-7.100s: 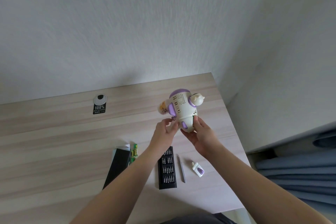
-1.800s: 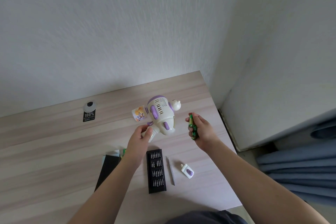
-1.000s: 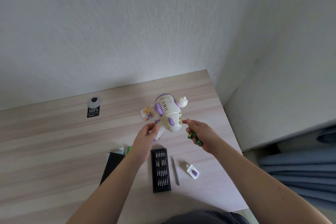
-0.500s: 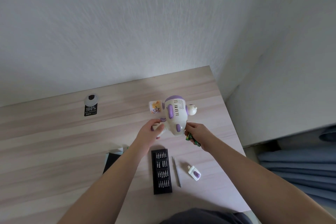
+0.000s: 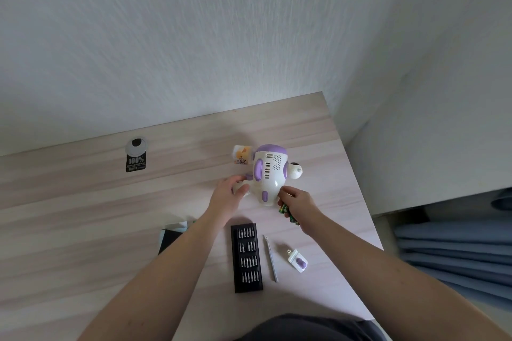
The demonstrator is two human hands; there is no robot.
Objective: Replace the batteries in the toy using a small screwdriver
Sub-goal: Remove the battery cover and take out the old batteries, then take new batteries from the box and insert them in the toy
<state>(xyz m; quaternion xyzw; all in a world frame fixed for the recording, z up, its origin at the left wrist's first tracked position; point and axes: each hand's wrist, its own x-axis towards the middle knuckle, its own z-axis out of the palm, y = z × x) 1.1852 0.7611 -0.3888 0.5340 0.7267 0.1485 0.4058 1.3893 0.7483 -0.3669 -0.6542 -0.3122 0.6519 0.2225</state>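
The white and purple toy (image 5: 268,174) rests low over the wooden table (image 5: 83,202), its base toward me. My left hand (image 5: 230,194) grips the toy's left side near a purple limb. My right hand (image 5: 297,202) is closed around green batteries (image 5: 286,212), with its fingertips touching the toy's lower right edge. A thin silver screwdriver (image 5: 270,257) lies on the table between the black bit case (image 5: 247,257) and the white and purple battery cover (image 5: 297,260).
A black box with a pack of green batteries (image 5: 173,234) lies left of my left forearm. A black and white tag (image 5: 135,154) sits far left. The wall runs behind the table; the table's right edge drops to blue fabric (image 5: 457,252).
My right hand, holding green batteries, has come from the right to the toy's base. My left hand has lowered the toy toward the table and turned it.
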